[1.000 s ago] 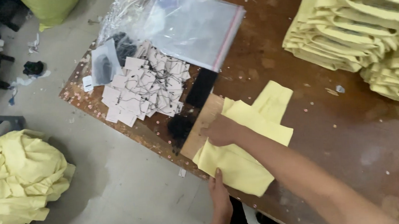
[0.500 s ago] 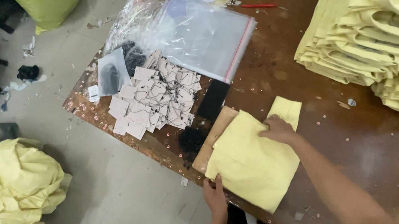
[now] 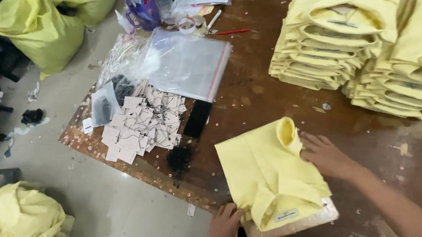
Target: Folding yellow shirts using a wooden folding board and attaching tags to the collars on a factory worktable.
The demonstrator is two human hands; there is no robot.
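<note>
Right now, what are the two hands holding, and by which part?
Both are on the folded pale yellow cloth garment: the left hand grips its near bottom corner, and the right hand presses flat on its right edge near the rolled top.

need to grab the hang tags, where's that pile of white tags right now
In the head view, the pile of white tags lies on the wooden table's left part, just below the clear zip bags and left of a black flat object.

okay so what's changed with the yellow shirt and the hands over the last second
The yellow shirt has gone from a loosely spread piece to a neater folded rectangle over the board. The right hand slid from the shirt's left part to its upper right edge. The left hand stays at the near edge. The paper tags, clear bags and folded stacks lie as before.
</note>
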